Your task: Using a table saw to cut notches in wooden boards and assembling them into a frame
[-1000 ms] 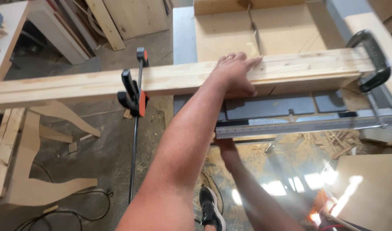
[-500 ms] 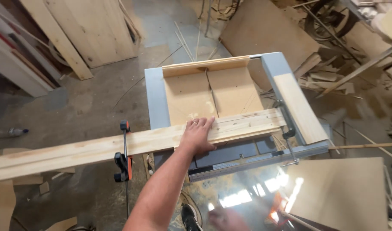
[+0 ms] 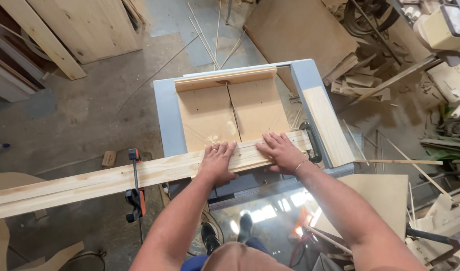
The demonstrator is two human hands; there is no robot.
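A long pale wooden plank [image 3: 109,180] lies across the near edge of a grey table saw [image 3: 166,115] that carries a plywood sled [image 3: 230,110]. My left hand [image 3: 217,163] rests flat on the plank, fingers spread, a ring on one finger. My right hand [image 3: 280,150] presses flat on the plank just to the right, a bracelet at the wrist. A black and orange bar clamp [image 3: 135,188] grips the plank to the left of the saw. Another black clamp [image 3: 313,143] sits at the plank's right end.
Large wooden boards [image 3: 89,30] lean at the top left. A pile of offcuts and thin sticks [image 3: 370,75] lies to the right of the saw. A plywood sheet [image 3: 385,198] is at the lower right. My shoes [image 3: 225,233] stand on the dusty concrete floor.
My right hand has come up from below and now lies on the plank beside my left. The camera has risen, so the whole saw is in view.
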